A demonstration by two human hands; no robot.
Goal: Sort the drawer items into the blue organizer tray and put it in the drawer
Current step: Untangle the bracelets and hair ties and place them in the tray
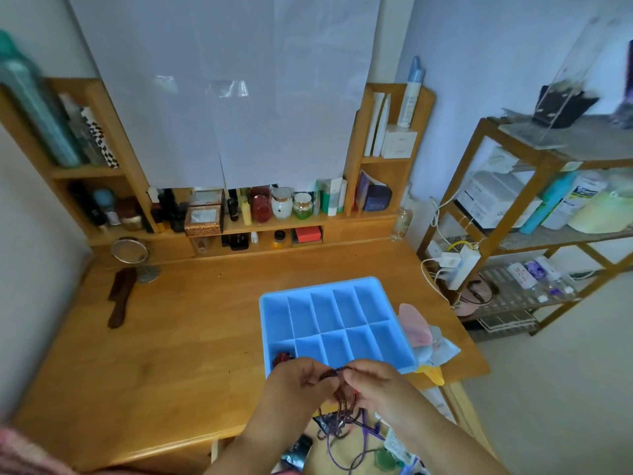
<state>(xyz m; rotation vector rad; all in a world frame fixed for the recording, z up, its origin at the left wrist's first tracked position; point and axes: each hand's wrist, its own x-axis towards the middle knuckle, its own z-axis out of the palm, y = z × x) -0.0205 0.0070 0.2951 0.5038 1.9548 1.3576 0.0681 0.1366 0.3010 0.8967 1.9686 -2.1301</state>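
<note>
Both hands, left (294, 380) and right (373, 385), pinch a dark bead string (337, 389) at the tabletop's (171, 320) front edge. Blue tray (329, 323) just behind (red beads (282, 358) in its near-left compartment).

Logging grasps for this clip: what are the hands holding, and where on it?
Both the left hand and right hand pinch a dark beaded necklace at its top; the remaining strands hang below.

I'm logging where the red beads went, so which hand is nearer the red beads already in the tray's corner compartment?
Left. The left hand sits just below and right of the red beads in the blue tray; the right hand is farther right, both gripping the dark bead strand.
</note>
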